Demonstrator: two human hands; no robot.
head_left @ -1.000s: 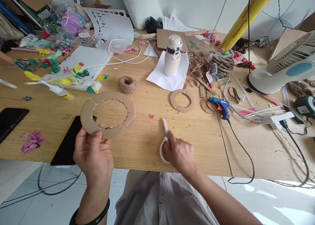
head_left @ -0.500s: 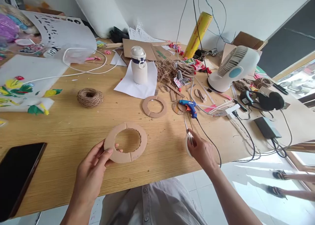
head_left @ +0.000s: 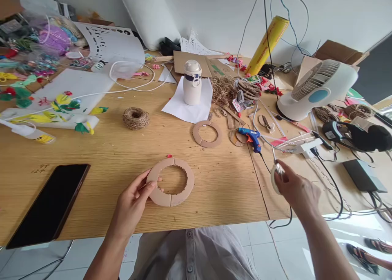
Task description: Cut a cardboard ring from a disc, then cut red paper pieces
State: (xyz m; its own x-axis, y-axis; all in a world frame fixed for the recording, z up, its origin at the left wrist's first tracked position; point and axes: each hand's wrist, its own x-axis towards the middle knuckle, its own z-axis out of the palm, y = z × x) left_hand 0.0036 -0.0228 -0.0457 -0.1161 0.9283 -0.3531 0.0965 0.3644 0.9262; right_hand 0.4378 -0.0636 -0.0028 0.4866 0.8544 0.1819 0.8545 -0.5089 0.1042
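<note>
Near the table's front edge, my left hand (head_left: 134, 198) pinches the left side of a cardboard ring (head_left: 185, 193), whose inner edge is ragged. My right hand (head_left: 298, 189) is closed round the white handles of scissors (head_left: 275, 179), whose blades point away from me. A second cardboard ring (head_left: 197, 138) lies flat farther back. To its right, a blue glue gun (head_left: 252, 138) rests over some cardboard pieces. A coil of brown twine (head_left: 135, 118) sits behind my left hand.
A phone (head_left: 50, 204) lies at the left front. A white bottle (head_left: 192, 88) stands on paper at the back. Right of my right hand are a white fan (head_left: 321, 88), a power strip (head_left: 307, 148), cables and a black adapter (head_left: 364, 176).
My right hand has moved right with the scissors, away from the glue gun. The view has turned left. My left hand still holds the ring.
</note>
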